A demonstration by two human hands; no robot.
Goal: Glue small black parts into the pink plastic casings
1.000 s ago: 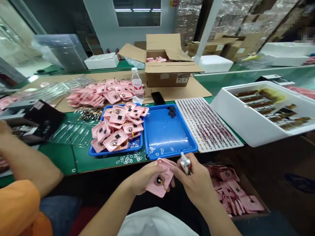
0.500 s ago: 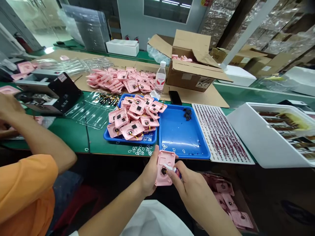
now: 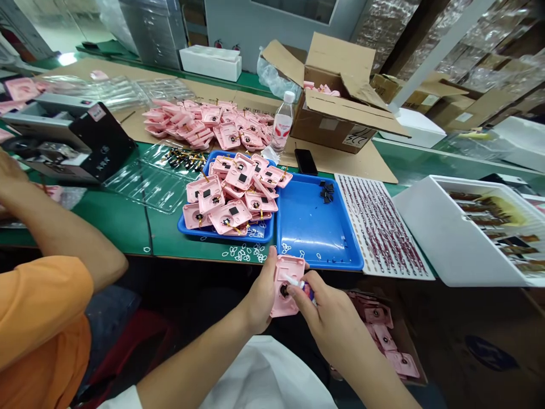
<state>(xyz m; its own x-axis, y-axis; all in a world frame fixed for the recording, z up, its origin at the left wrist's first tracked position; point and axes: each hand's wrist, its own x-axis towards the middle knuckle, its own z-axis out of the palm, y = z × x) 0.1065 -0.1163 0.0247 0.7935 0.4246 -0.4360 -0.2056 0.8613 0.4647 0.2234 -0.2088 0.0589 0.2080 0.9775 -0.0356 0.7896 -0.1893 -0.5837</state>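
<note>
My left hand (image 3: 259,295) grips a pink square plastic part (image 3: 286,287) by its left edge, held upright just below the table's front edge. My right hand (image 3: 330,318) pinches a small glue tube (image 3: 300,284) whose white nozzle points at the dark round piece in the part's middle. Just ahead lie two blue trays: the left blue tray (image 3: 187,226) is heaped with pink parts (image 3: 232,196), and the right blue tray (image 3: 315,227) holds a few small black pieces (image 3: 326,192).
A person in an orange sleeve (image 3: 38,318) works at my left beside a black machine (image 3: 70,142). Further back are a pink parts pile (image 3: 208,128), water bottle (image 3: 283,122), phone (image 3: 305,162), open cardboard box (image 3: 336,108). White foam box (image 3: 460,238) at right; carton of pink parts (image 3: 385,341) below.
The pink part went from lying slanted in my left hand to upright, and the tube's nozzle swung down onto its middle. The view shifted left and down.
</note>
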